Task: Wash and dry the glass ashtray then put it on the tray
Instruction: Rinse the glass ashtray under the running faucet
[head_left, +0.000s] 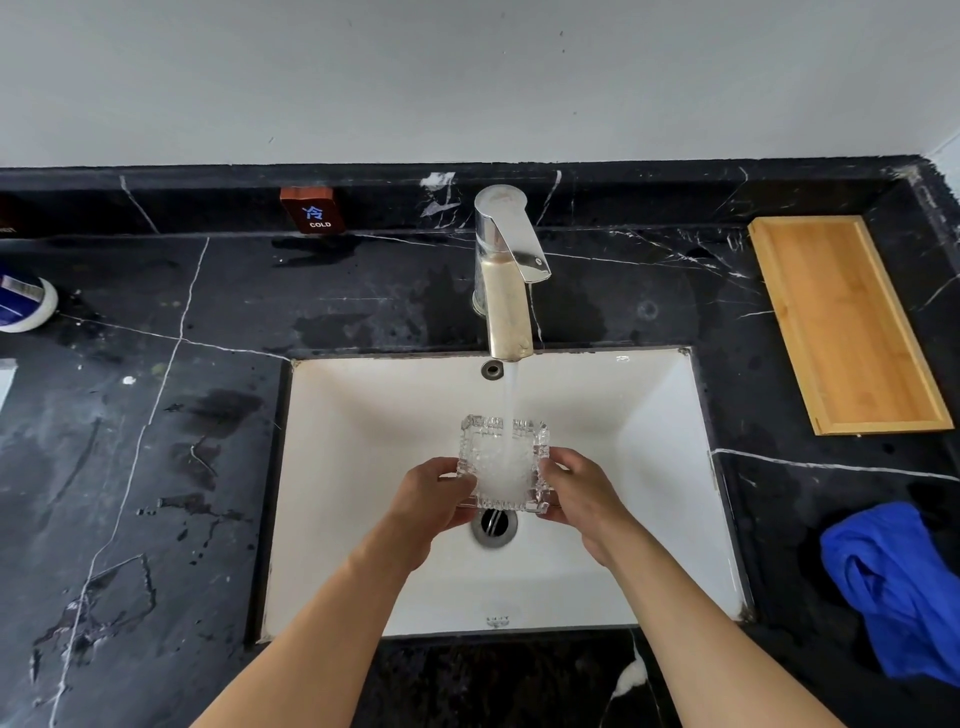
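Two bare forearms reach in from the counter's near edge and meet over the white sink (649, 415). The left hand (434, 501) has its fingers curled around the left side of the glass ashtray (503, 462), thumb on the rim. The right hand (582, 493) grips the opposite side the same way, fingers wrapped under and thumb on top. The ashtray is square, cut-patterned and held level above the drain (493, 526), right under the faucet (506, 270). A stream of water (511, 395) falls into its middle and froths white there.

Along the counter (156, 415) from the left: a white and blue container (26, 304) sits at the left edge, partly cut off. At the back ledge stands a small brown sign (310, 209) marked COLD. Wet patches darken the black marble around the faucet. Toward the back right corner lies the wooden tray (844, 325), lengthwise. Near the right edge, closer in, lies a crumpled blue cloth (893, 587).
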